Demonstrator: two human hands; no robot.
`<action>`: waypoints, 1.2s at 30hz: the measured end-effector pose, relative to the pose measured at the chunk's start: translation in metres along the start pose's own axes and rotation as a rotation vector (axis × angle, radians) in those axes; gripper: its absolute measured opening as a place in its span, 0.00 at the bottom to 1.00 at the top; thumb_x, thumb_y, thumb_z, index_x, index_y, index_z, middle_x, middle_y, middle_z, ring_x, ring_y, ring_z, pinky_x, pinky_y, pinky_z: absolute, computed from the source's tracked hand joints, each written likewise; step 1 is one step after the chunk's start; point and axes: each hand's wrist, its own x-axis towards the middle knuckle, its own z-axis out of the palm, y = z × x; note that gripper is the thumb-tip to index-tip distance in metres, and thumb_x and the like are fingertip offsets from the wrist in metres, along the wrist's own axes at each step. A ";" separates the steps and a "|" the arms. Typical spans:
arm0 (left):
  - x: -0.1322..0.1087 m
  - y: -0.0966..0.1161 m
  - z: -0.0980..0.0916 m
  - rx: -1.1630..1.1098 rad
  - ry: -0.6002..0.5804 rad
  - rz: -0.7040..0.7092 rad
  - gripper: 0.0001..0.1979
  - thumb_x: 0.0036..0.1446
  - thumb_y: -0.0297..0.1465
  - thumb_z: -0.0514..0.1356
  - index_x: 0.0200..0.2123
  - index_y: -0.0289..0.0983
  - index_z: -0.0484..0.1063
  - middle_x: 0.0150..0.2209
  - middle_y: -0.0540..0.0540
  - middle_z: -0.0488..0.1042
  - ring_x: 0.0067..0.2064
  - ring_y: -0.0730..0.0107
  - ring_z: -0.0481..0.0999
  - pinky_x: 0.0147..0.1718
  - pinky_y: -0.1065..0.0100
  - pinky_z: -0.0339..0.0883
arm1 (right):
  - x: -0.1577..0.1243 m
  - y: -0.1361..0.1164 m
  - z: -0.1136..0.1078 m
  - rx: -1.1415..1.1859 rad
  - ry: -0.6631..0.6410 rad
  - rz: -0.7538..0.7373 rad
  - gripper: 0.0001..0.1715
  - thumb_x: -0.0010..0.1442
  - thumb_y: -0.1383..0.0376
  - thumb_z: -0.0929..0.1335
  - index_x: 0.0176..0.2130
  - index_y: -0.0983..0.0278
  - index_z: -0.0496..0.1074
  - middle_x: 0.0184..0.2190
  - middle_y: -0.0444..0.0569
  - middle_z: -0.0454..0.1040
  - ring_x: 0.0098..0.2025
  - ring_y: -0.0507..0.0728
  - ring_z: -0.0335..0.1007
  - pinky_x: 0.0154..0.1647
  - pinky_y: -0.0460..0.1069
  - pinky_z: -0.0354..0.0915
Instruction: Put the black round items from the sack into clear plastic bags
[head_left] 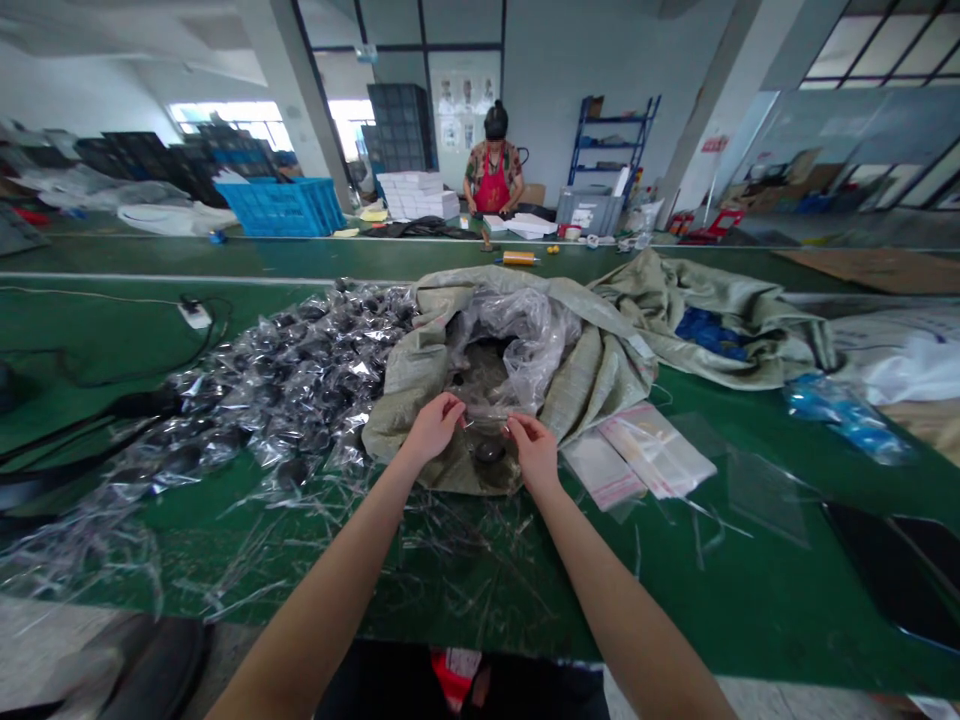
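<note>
L hand & R hand: fingers pinched on opp. ends of a clear bag's top edge. Dark pc below, prob. inside, hard to tell thru the film. Bag's at centre, over the near side of the open sack, mouth at 12 o'clock. Wrapped pcs heaped at 10, flat bags at 3, all on green surface. Co-worker far off, 12.

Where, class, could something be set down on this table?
Bare green tabletop shows near the front edge between the right forearm and dark slabs, and, between cords, left of the white block. Wrapped pieces and the open sack crowd the middle.
</note>
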 end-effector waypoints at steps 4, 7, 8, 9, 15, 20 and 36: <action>-0.016 0.031 0.007 0.338 0.217 0.248 0.10 0.62 0.36 0.53 0.39 0.38 0.70 0.38 0.44 0.75 0.37 0.67 0.75 0.37 0.68 0.66 | -0.002 -0.006 0.001 -0.023 -0.009 -0.014 0.14 0.52 0.55 0.71 0.34 0.63 0.75 0.27 0.46 0.77 0.31 0.56 0.73 0.39 0.53 0.70; -0.025 0.050 0.018 0.523 0.023 0.462 0.13 0.65 0.35 0.50 0.42 0.40 0.73 0.43 0.45 0.76 0.37 0.69 0.76 0.32 0.70 0.65 | -0.004 -0.009 0.001 -0.040 -0.037 -0.040 0.14 0.53 0.55 0.70 0.34 0.63 0.75 0.30 0.46 0.77 0.33 0.56 0.73 0.41 0.52 0.70; -0.025 0.053 0.022 0.568 -0.025 0.488 0.14 0.65 0.35 0.50 0.44 0.41 0.73 0.45 0.45 0.76 0.37 0.70 0.76 0.31 0.70 0.65 | -0.005 -0.010 0.001 -0.046 -0.046 -0.054 0.13 0.54 0.55 0.69 0.34 0.63 0.75 0.31 0.47 0.77 0.34 0.55 0.73 0.42 0.52 0.70; -0.025 0.054 0.025 0.604 -0.050 0.493 0.14 0.65 0.35 0.49 0.45 0.41 0.73 0.46 0.45 0.75 0.36 0.70 0.76 0.30 0.70 0.64 | -0.005 -0.011 0.001 -0.052 -0.056 -0.068 0.13 0.55 0.56 0.69 0.34 0.63 0.75 0.31 0.47 0.77 0.35 0.55 0.73 0.43 0.52 0.70; -0.015 0.047 0.030 0.682 -0.134 0.483 0.16 0.65 0.35 0.48 0.46 0.40 0.74 0.48 0.43 0.75 0.35 0.69 0.76 0.30 0.69 0.62 | -0.010 -0.018 -0.001 -0.168 -0.105 -0.174 0.10 0.58 0.60 0.65 0.36 0.62 0.74 0.33 0.47 0.77 0.36 0.56 0.74 0.42 0.52 0.70; -0.011 0.046 0.030 0.715 -0.151 0.504 0.16 0.65 0.35 0.49 0.42 0.39 0.76 0.43 0.42 0.76 0.32 0.69 0.75 0.28 0.69 0.60 | -0.010 -0.026 -0.007 -0.452 -0.114 -0.437 0.10 0.61 0.65 0.63 0.37 0.62 0.74 0.35 0.49 0.75 0.38 0.55 0.71 0.41 0.51 0.68; -0.013 0.041 0.042 0.511 0.007 0.315 0.08 0.61 0.31 0.53 0.37 0.38 0.72 0.40 0.44 0.75 0.36 0.69 0.73 0.30 0.71 0.62 | -0.011 -0.027 -0.007 -0.562 -0.148 -0.500 0.09 0.63 0.65 0.62 0.36 0.62 0.72 0.33 0.49 0.74 0.37 0.55 0.69 0.41 0.51 0.67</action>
